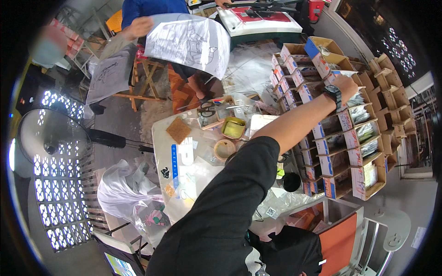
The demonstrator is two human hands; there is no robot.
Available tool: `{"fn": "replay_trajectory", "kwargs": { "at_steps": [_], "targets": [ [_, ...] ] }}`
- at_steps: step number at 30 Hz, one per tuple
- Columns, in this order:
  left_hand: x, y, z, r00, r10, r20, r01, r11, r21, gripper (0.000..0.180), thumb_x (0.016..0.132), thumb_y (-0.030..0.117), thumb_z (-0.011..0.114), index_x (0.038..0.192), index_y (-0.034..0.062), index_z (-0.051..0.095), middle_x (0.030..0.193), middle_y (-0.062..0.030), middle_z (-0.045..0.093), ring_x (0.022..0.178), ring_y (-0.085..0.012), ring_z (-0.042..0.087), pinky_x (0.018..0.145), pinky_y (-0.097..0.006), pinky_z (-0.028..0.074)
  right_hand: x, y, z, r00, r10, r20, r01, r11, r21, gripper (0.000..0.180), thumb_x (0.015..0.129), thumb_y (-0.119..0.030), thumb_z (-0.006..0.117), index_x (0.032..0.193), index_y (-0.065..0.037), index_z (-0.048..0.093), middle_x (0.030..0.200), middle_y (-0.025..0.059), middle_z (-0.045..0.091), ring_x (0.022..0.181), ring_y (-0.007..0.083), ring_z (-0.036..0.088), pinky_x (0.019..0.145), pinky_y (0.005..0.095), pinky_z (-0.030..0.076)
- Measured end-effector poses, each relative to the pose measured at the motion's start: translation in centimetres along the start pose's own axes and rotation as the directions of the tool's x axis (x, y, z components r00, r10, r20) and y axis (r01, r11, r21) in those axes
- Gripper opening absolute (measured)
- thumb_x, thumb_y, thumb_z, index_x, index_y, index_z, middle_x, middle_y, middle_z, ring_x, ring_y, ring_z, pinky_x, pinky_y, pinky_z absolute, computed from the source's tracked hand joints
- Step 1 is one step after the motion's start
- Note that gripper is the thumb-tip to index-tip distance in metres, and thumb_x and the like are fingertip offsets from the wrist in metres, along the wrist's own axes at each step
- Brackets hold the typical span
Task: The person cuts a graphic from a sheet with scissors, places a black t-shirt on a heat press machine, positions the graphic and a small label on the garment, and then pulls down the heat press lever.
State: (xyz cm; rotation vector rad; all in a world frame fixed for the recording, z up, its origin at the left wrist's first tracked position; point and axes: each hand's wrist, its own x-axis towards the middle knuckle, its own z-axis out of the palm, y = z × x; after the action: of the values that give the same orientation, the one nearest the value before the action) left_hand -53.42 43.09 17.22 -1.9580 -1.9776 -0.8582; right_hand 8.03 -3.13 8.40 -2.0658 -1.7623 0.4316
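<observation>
My left arm, in a black sleeve with a dark watch at the wrist, stretches up and across to the right. My left hand is at the upper part of a stepped rack of cardboard compartments. Its fingers point away from me and are mostly hidden, so their grip does not show. Clear plastic packets fill the compartments just below the hand. Of my right hand nothing can be made out.
A whitish table bears a brown square pad, a blue ruler, a tape roll, a yellowish tin and a black cup. A fan stands left. Beyond, a person holds up a printed translucent sheet.
</observation>
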Motion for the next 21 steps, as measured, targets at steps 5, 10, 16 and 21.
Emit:
{"fn": "replay_trajectory", "kwargs": {
  "at_steps": [5,10,16,21],
  "targets": [
    [-0.2,-5.8,0.9,0.993,-0.099,-0.066,0.077,0.957,-0.278,0.011,0.083,0.010,0.064,0.082,0.0035,0.073,0.079,-0.0180,0.071,0.076,-0.0337,0.069,0.069,-0.044,0.053,1.7,-0.2,3.2,0.999,0.025,-0.047,-0.012,0.966,0.257,0.015,0.093,0.000,0.061,0.107,0.002,0.065,0.081,0.0017,0.061,0.061,0.0061,0.051,0.052,0.0198,0.038],
    [-1.1,-6.0,-0.3,0.986,-0.123,-0.111,0.064,0.899,-0.433,0.011,0.086,0.011,0.068,0.090,0.0032,0.073,0.083,-0.0176,0.072,0.076,-0.0312,0.069,0.071,-0.039,0.052,2.4,-6.0,3.1,0.983,0.181,0.022,-0.179,0.933,0.311,0.012,0.092,-0.001,0.058,0.097,0.005,0.068,0.071,-0.0020,0.055,0.062,0.0035,0.047,0.054,0.0214,0.035],
    [-1.1,-4.8,-0.8,0.986,-0.146,-0.076,0.093,0.876,-0.473,0.013,0.086,0.013,0.069,0.092,0.0022,0.073,0.082,-0.0156,0.072,0.072,-0.0263,0.070,0.068,-0.036,0.052,0.4,-5.4,3.6,0.979,0.203,0.025,-0.201,0.936,0.289,0.011,0.092,0.000,0.059,0.096,0.005,0.068,0.070,-0.0017,0.056,0.061,0.0033,0.047,0.052,0.0214,0.035],
    [-1.3,-5.6,-0.2,0.971,-0.205,-0.125,0.096,0.808,-0.582,0.011,0.085,0.010,0.069,0.089,0.0001,0.072,0.078,-0.0145,0.072,0.069,-0.0218,0.070,0.065,-0.032,0.053,0.3,-5.1,4.2,0.987,0.159,-0.001,-0.152,0.941,0.302,0.011,0.092,0.000,0.059,0.097,0.004,0.068,0.071,-0.0006,0.058,0.060,0.0038,0.049,0.053,0.0207,0.037]
  ]
}}
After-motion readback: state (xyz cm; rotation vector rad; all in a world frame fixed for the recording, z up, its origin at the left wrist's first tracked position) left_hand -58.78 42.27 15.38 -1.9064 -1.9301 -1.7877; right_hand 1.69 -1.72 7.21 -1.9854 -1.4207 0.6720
